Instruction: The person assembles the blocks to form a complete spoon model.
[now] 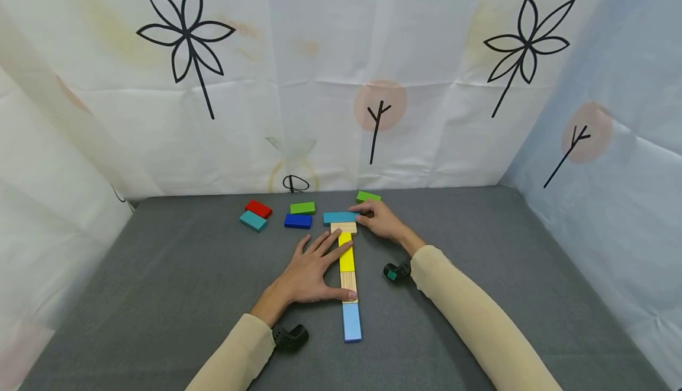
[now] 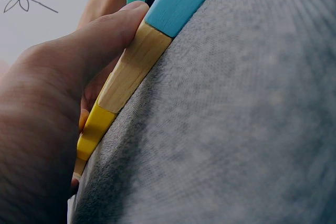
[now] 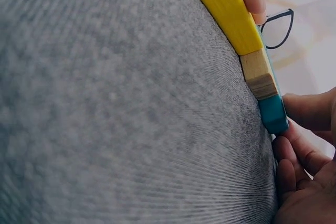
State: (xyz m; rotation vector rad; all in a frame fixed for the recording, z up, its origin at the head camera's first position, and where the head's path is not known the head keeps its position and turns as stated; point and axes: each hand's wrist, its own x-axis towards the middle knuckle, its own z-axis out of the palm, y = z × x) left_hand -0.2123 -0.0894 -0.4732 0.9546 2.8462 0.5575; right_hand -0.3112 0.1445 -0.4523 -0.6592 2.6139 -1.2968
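We've got our left hand (image 1: 310, 276) spread over the yellow block (image 1: 347, 262), right hand (image 1: 385, 223) pinching the crosswise blue block (image 1: 338, 218) at one end.

In the head view, the left hand (image 1: 311, 277) hides part of the yellow block (image 1: 347, 260) and of the lower wooden block (image 1: 348, 279); the right hand (image 1: 383, 220) covers partly the teal block (image 1: 338, 218) and the rear green block (image 1: 369, 195); both sleeves (image 1: 474, 308) are cut by the bottom edge; in the left wrist view, the light blue block (image 2: 184, 1) is cut at the top; the grey cloth (image 2: 247, 108) is blurred.
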